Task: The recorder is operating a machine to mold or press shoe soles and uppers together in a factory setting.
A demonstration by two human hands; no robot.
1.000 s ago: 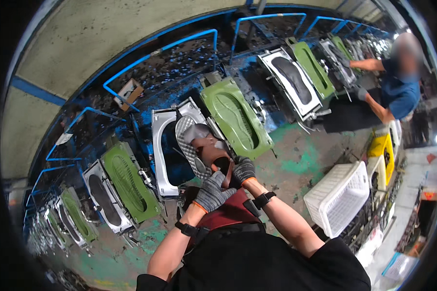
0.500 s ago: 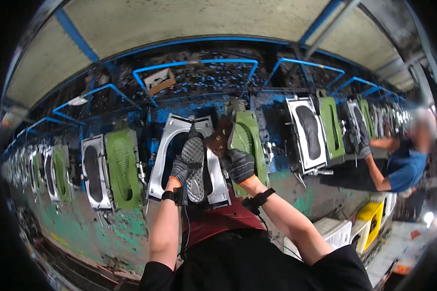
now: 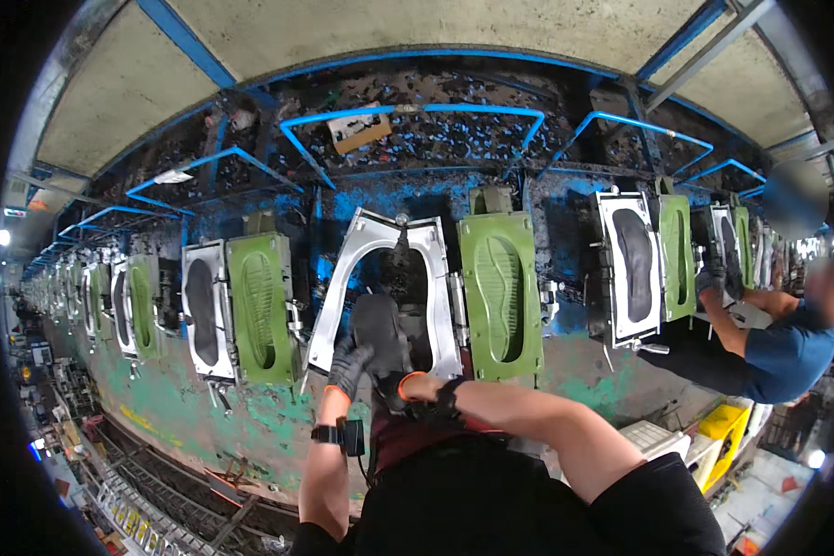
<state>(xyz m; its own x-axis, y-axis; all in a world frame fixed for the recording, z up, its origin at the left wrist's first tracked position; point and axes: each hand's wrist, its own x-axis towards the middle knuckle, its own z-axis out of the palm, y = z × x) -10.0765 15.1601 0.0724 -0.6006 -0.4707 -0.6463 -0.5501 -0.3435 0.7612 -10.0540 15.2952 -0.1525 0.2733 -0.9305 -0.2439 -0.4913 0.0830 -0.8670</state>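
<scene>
A dark shoe sole (image 3: 380, 335) is held in front of me, its smooth side up, over the lower part of an open silver metal mould frame (image 3: 443, 306). My left hand (image 3: 348, 365), in a dark grey glove with an orange cuff, grips the sole's left edge. Gloved the same way, my right hand (image 3: 391, 387) is closed at the sole's near end, its fingers partly hidden. A green mould half (image 3: 502, 296) with a ribbed, sole-shaped hollow stands to the right of the silver frame.
More silver and green moulds line the bench on both sides, including a green one (image 3: 258, 306) at left. At right a co-worker in a blue shirt (image 3: 788, 347) reaches to another mould. Blue rails (image 3: 412, 109) and a cardboard box (image 3: 360, 132) are behind. A yellow crate (image 3: 725, 431) stands lower right.
The sole has turned from its grey treaded side to its smooth dark side. My right hand has left the green mould and come to the sole; the brown piece beside it is out of sight.
</scene>
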